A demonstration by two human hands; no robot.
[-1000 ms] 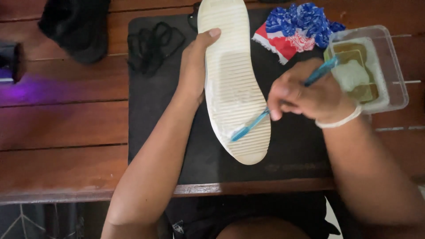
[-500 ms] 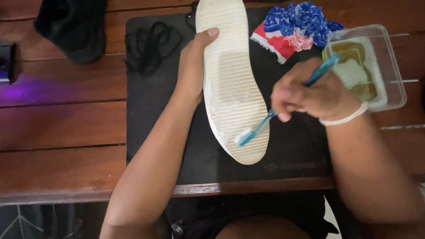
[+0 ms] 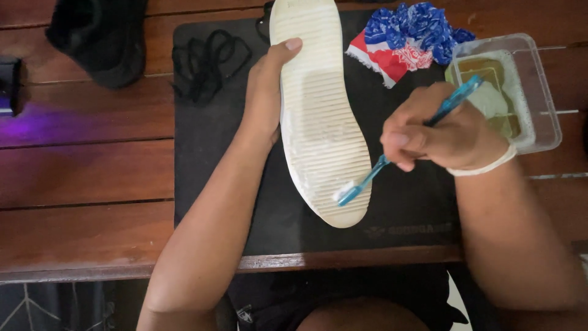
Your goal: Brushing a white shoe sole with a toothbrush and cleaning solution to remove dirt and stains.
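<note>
Bristles are pressing on the ribbed sole of the pale shoe (image 3: 318,116), which is lying sole-up on the black mat (image 3: 208,184); the right hand (image 3: 438,132) is pinching the blue toothbrush (image 3: 404,144) tight between closed fingers, while the left hand (image 3: 266,92) is wrapping the shoe's edge, thumb over the sole; short strokes along the grooves, with the shoe braced flat, would probably be serving best; the plastic tub (image 3: 539,116) of soapy water is sitting just beside.
</note>
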